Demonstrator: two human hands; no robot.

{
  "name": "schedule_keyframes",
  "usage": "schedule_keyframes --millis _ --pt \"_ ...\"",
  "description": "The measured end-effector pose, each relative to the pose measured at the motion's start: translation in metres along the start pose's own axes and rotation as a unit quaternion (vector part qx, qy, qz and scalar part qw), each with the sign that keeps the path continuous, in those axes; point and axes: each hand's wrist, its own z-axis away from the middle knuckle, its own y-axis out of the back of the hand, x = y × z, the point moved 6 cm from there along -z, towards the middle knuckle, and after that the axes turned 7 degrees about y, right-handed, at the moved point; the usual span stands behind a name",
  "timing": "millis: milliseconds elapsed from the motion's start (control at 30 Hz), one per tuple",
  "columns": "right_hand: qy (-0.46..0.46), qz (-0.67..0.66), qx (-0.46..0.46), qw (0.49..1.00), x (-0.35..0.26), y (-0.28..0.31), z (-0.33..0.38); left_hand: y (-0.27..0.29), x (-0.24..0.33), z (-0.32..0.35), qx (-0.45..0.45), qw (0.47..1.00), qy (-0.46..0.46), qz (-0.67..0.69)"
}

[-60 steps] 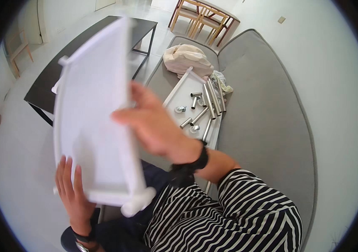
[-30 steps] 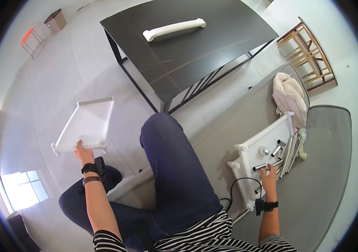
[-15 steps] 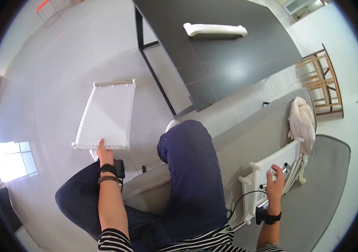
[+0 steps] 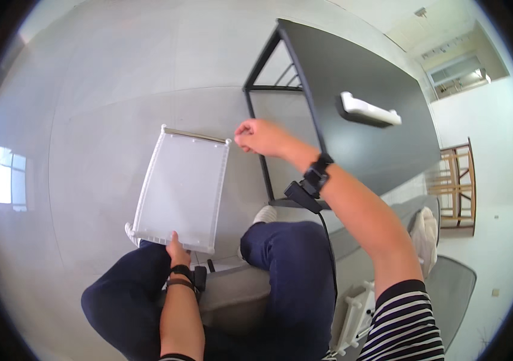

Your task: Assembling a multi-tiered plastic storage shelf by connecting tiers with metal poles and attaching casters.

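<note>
My left hand (image 4: 178,251) grips the near edge of a white plastic shelf panel (image 4: 181,186), its thumb on top and its fingers underneath. The panel hangs tilted over the floor, with small round knobs at its corners and a metal bar (image 4: 196,136) along its far edge. My right hand (image 4: 258,136) is stretched out just beyond the panel's far right corner, apart from it. Its fingers are curled together in a pinch, and whatever they hold is too small or hidden to make out.
A dark table (image 4: 377,78) on black legs stands ahead to the right, bearing a white plastic bar-shaped part (image 4: 369,110). Beside me on the grey sofa lie more white frame parts (image 4: 356,319) and a pale cloth (image 4: 426,240). A wooden rack (image 4: 458,186) stands against the wall.
My right hand has left the white parts on the sofa and reached across to the panel's far right corner. My left hand still holds the panel. The view has shifted.
</note>
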Motion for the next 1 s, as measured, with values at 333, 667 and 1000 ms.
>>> schedule_keyframes --millis 333,667,1000 --pt "0.010 0.249 0.017 0.968 0.184 -0.125 -0.167 0.034 -0.010 -0.033 0.140 0.970 -0.200 -0.019" --pt "0.060 0.438 0.124 0.888 0.198 -0.145 -0.183 0.030 -0.009 -0.038 0.107 0.983 -0.117 0.088" --pt "-0.093 -0.048 0.195 0.975 0.086 -0.077 -0.025 -0.062 0.013 -0.086 -0.182 0.973 0.136 0.045"
